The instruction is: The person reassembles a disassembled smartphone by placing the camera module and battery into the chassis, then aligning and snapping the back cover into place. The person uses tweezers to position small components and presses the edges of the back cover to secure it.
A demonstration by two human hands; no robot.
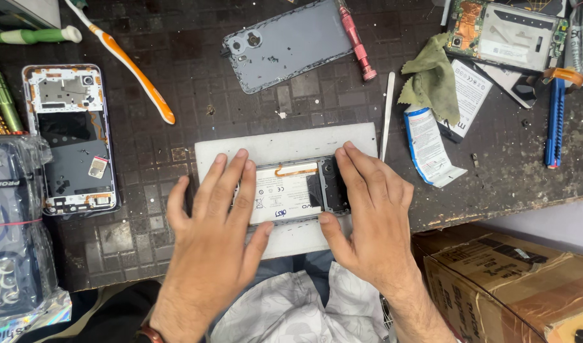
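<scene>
Closest to the camera there's crumpled pale cloth (298, 305) in the lap and a cardboard box (507, 286) off to the lower right, below the worktop (177, 57) edge.

Then the hands. The left hand (212, 219) lies flat with fingers spread, pressing on the left end of the opened phone (296, 189). The right hand (371, 213) clamps the right end, fingers over the top edge and thumb tucked under the near edge. The phone sits face down on a white foam pad (285, 145) in the middle of the worktop, battery and a black plate showing between the hands.

What could go sideways, as I see it: both palms are leaning on exposed internals, so too much pressure could flex the battery or kink that thin orange flex strip. The pad overhangs the worktop edge a bit, so a shove could tip it toward the lap.

Further out: another stripped phone (69, 136) at left, an orange toothbrush (123, 57), a grey back cover (288, 43) with a pink screwdriver (357, 43) across it, a white pry stick (387, 114), a green rag (431, 79) and a blue tool (555, 124).

Hard to tell: the phone's left end is hidden under the hand, and the left hand is a bit motion-blurred. The bagged thing at far left is cut off.
</scene>
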